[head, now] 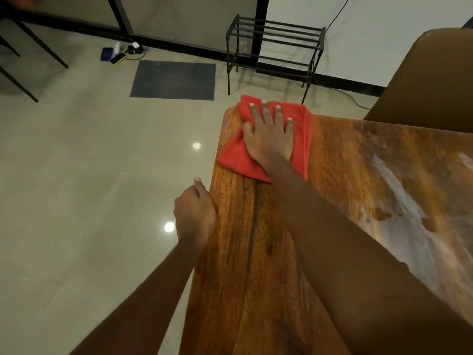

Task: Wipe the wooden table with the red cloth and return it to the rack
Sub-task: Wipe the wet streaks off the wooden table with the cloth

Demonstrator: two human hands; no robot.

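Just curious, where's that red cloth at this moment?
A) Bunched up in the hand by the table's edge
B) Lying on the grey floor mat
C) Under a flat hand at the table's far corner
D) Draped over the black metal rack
C: the right hand lies flat, fingers spread, on the red cloth, which sits on the far corner of the wooden table.

Wooden table (256, 252) under red cloth (235, 160)

Plain red cloth (233, 157); orange-brown wooden counter (256, 252) streaked with dark grain and pale whitish smears. Black metal rack (276, 44), dark grey mat (174, 80), glossy beige floor tiles (76, 175), tan chair back (435, 73).
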